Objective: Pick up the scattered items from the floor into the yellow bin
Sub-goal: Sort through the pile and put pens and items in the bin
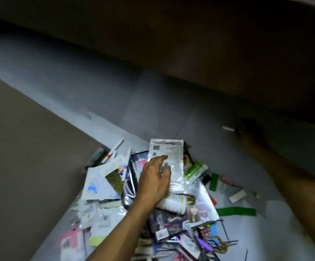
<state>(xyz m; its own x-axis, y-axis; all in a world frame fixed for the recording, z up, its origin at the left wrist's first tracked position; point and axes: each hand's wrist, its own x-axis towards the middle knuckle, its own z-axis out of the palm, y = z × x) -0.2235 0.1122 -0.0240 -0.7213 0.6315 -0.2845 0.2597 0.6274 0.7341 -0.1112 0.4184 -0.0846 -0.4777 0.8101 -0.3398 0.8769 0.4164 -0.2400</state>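
- Silver foil packet (pixel 169 162) lies under the left hand (pixel 154 182), whose fingers curl over its lower half; the grip looks set to lift it off the heap, though a full pinch is not confirmed.
- Heap of scattered items (pixel 143 213) sits directly below and behind that hand, on the grey floor (pixel 153 102).
- Right hand (pixel 247 129), far forward and blurred, is at a white stick (pixel 228 128); whether it grips cannot be told.
- Green strip (pixel 235 211) lies between the two forearms.
- Yellow bin: not in view; position unknown.
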